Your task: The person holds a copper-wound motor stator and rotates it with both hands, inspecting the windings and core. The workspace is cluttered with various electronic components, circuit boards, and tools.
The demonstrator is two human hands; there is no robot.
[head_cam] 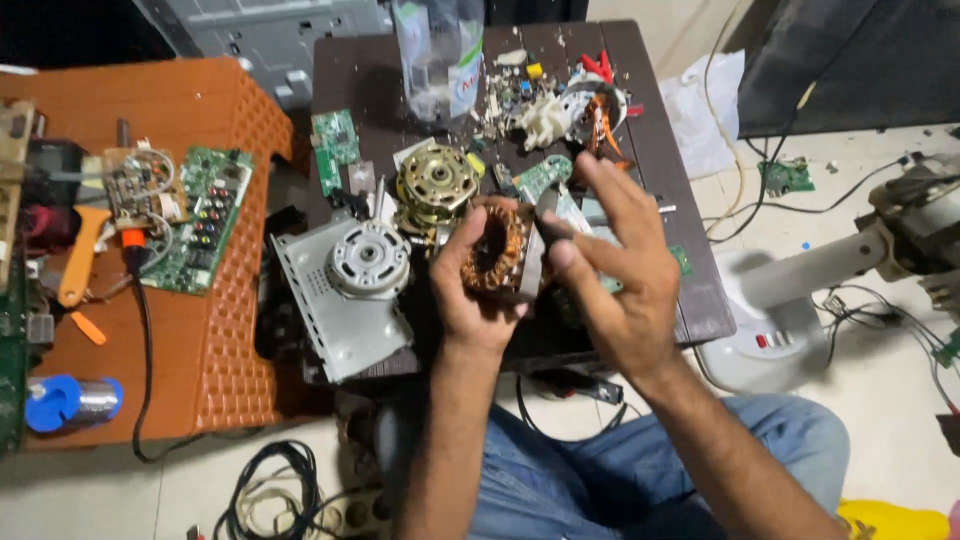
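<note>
Motor coil (495,250): ring of copper-brown wire windings wound round a metal core, dark hole through the middle. Held up on edge, its open face turned toward the camera, above the near part of the dark counter (640,130). Windings look tight and glossy; a grey metal edge shows on its right side.

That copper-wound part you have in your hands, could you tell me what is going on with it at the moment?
A person seated at a dark table holds a motor stator wound with copper wire in the left hand, lifted just above the tabletop. The right hand is against its right side, fingers spread, thumb near the metal core. To the left, a round motor on a grey metal plate and a brass-coloured motor sit on the table, with circuit boards and small parts scattered behind. A green circuit board lies on the orange stool.
</note>
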